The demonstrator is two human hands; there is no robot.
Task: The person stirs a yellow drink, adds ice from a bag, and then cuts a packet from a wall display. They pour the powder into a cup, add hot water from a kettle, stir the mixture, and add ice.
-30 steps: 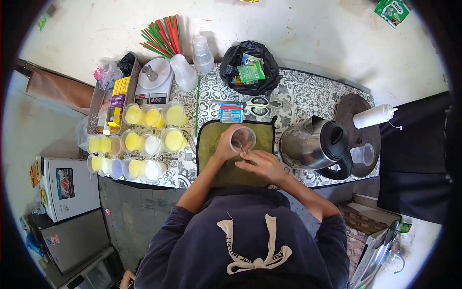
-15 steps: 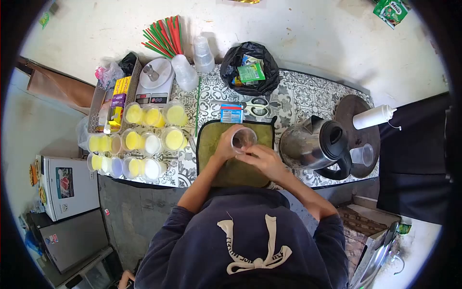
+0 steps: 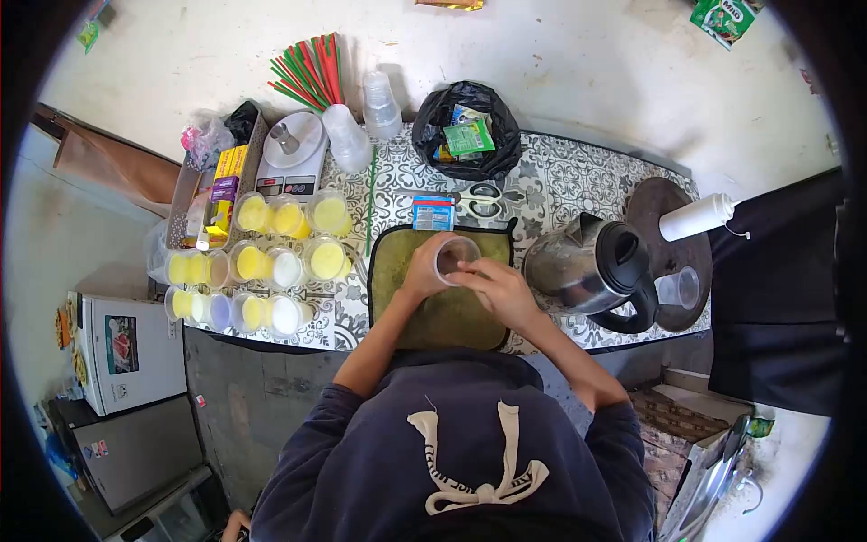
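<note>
My left hand (image 3: 424,268) is wrapped round a clear plastic cup (image 3: 467,247) with something brown inside. It holds the cup over a green cloth mat (image 3: 397,312). My right hand (image 3: 499,291) has its fingers pinched together at the cup's near right rim, their tips partly over the opening. What they grip, if anything, is too small to make out. Just beyond the cup lies a blue and red sachet (image 3: 433,214). A pair of scissors (image 3: 480,200) rests behind it to the right.
Several cups of yellow, white and purple powder (image 3: 252,263) stand at left beside a scale (image 3: 291,163) and a basket (image 3: 185,199). An electric kettle (image 3: 578,266), a squeeze bottle (image 3: 695,219) and another cup (image 3: 679,289) are at right. A black bag (image 3: 424,140) holds wrappers.
My right hand has shifted slightly up at the cup's rim, its fingers changing angle. My left hand keeps its hold on the cup, and the view has moved a little.
</note>
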